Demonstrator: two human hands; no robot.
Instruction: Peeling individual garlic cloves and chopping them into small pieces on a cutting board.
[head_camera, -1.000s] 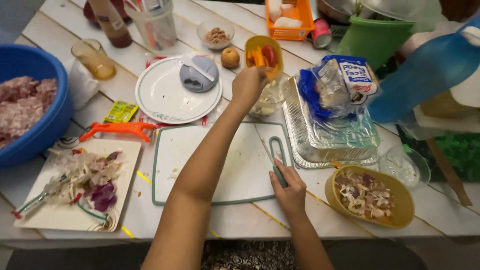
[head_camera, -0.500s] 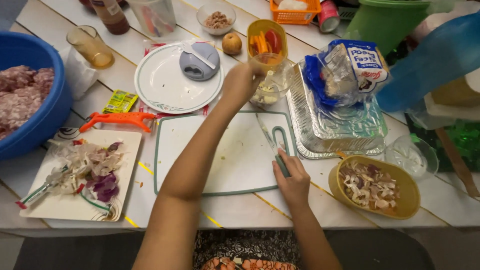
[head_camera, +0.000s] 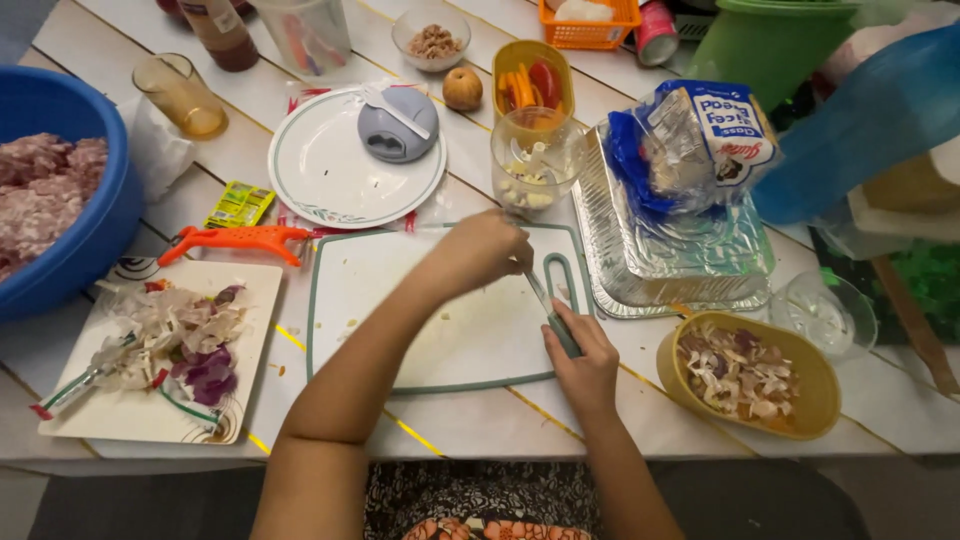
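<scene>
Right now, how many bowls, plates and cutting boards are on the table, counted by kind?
Bowls: 3, the big blue plastic bowl, the yellow oval bowl, the small clear bowl.
Plates: 1, the round white plate.
Cutting boards: 2, green-rimmed and cream.
Total: 6.

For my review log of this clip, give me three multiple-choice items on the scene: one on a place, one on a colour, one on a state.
1. Where does the knife lie?
A. on the cutting board
B. in the blue basin
C. on the round plate

2. What colour is the peeler?
A. green
B. orange
C. white

3. What does the right hand do?
A. rests flat
B. grips the knife handle
C. holds a cup

Answers: 1 A, the blade sits over the board's right edge. 2 B, it is plainly orange. 3 B, fingers wrap the handle.
</scene>
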